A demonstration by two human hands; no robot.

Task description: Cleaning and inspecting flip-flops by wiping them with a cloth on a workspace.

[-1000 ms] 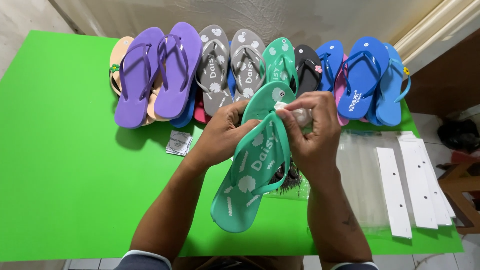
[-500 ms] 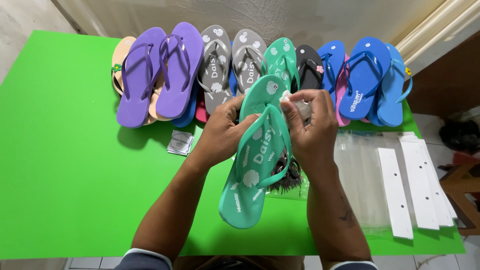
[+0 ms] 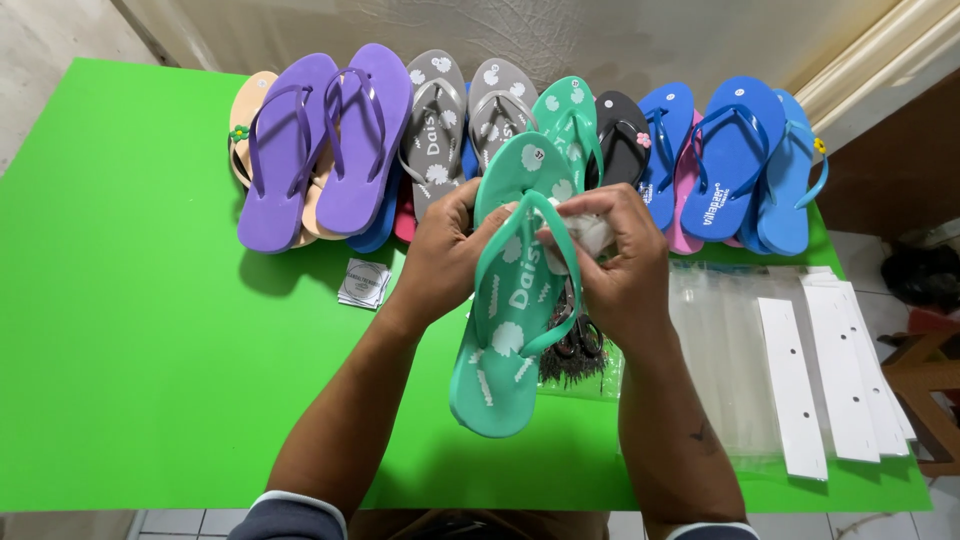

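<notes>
Teal rubber fills the middle of the head view: a teal sandal (image 3: pixel 510 330) held up above the bench (image 3: pixel 150 350), sole facing the camera, its long axis running from the toe near the far row down toward the person, tilted a little to the left. The left hand (image 3: pixel 445 255) clasps its upper left edge, fingers curled round the side. The right hand (image 3: pixel 620 265) sits just beside it on the right, fingers pinched narrow on a small white wad (image 3: pixel 600 232) at the strap by the toe post. Both hands are equally near; the sandal lies between them.

Behind, touching the far edge, lies a row of sandals: purple (image 3: pixel 330 140), grey (image 3: pixel 465 115), another teal one (image 3: pixel 565 115), black (image 3: pixel 622 135) and blue (image 3: pixel 735 155). Under the held sandal lies a dark bundle (image 3: pixel 572 360) on clear plastic. To the right lie clear bags (image 3: pixel 720 350) and white card strips (image 3: pixel 790 385) near the edge. A small packet (image 3: pixel 363 283) lies left of the hands. Open green bench lies to the left and toward the near edge.
</notes>
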